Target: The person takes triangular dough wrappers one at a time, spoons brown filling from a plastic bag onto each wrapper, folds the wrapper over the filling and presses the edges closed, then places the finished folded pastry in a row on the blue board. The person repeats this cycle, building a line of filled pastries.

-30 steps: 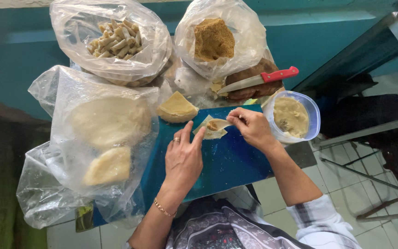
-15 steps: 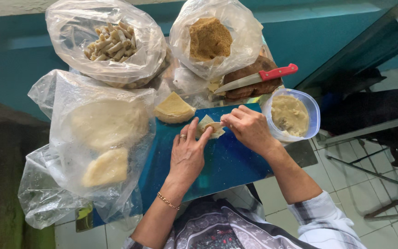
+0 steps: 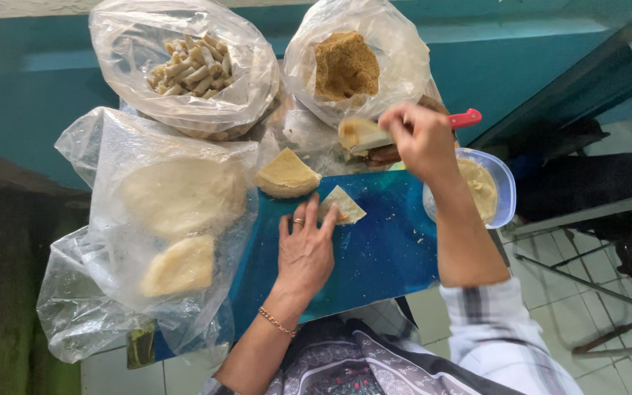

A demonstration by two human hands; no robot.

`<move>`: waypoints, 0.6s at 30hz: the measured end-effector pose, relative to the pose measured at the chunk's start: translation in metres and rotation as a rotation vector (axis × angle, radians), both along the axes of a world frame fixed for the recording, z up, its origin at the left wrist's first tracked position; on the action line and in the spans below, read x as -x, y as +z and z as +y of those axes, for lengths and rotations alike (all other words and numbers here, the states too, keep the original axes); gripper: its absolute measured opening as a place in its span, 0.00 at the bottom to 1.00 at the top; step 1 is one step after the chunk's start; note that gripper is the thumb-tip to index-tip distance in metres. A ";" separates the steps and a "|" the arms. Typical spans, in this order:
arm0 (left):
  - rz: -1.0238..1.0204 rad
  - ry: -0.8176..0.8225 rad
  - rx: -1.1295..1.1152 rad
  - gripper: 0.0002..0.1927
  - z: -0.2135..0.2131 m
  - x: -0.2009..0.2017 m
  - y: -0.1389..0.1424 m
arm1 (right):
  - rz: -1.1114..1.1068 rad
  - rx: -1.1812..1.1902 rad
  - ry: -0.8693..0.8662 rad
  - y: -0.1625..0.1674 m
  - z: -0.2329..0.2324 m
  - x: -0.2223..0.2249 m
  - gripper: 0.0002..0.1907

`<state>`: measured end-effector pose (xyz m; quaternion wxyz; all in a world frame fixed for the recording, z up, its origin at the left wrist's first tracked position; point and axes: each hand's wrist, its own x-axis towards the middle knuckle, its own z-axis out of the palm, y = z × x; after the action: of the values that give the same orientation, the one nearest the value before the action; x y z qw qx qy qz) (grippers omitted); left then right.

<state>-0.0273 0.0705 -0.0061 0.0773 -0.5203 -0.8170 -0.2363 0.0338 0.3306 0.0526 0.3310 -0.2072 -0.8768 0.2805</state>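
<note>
Blue plastic board under the work, and the left hand lies flat and open on it, fingertips pinning a small pale folded triangle of thin wrapper dough by its near edge. The right hand is up at the back, curled closed around what looks like the red-handled knife, though the grip itself is hidden behind the knuckles; on the blade rides a pale yellow dollop of paste. Just beside that wrist sits the clear round plastic tub of yellowish filling. A stack of cut pale wrapper wedges waits at the board's far edge, near the pinned piece.

Behind, one clear bag holds small rolled pastry sticks, another brown crumbs; a crumpled bag of round pale dough sheets sprawls to the left.

The risks, as I judge them: that dollop is perched loosely and could slide off onto the bags below if the blade tips. The light pin on the triangle could let it unfold or skate on the slick board. The tub overhangs the board's right edge, so a passing forearm could knock it off
</note>
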 end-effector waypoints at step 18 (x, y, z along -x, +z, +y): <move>-0.103 0.243 -0.131 0.10 0.009 0.004 -0.003 | -0.292 -0.240 -0.030 -0.034 -0.092 -0.054 0.10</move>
<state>-0.0312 0.0799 -0.0088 0.0973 -0.3987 -0.8596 -0.3045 0.0874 0.2389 0.0189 0.2268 -0.2176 -0.9395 0.1361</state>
